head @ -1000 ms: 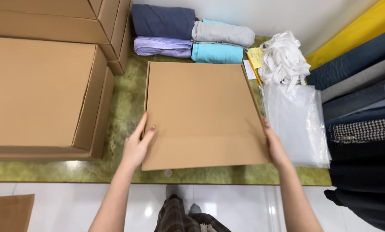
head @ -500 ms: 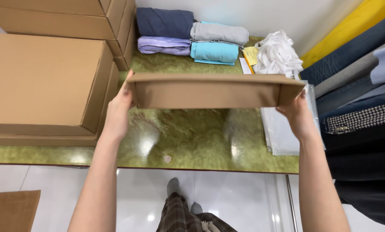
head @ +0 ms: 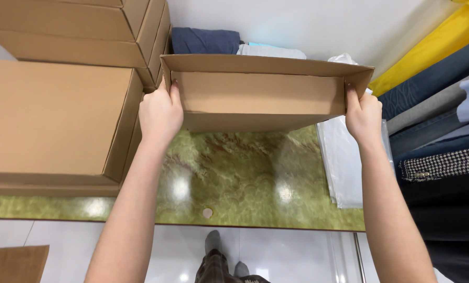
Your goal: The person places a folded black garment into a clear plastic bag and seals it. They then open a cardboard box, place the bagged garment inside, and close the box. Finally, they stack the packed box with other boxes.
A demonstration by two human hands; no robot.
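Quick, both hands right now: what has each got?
Left hand: closed on the left end of the cardboard box, held above the green table.
Right hand: closed on the box's right end.

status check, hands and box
Left hand and right hand grip opposite ends of the cardboard box. Box raised above the green table. Plastic bags lie below right.

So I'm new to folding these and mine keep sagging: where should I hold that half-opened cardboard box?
Hold the cardboard box by its two short end walls, coming in from either side, as the left hand and right hand do. It is wide and shallow, so gripping both ends should keep it level.
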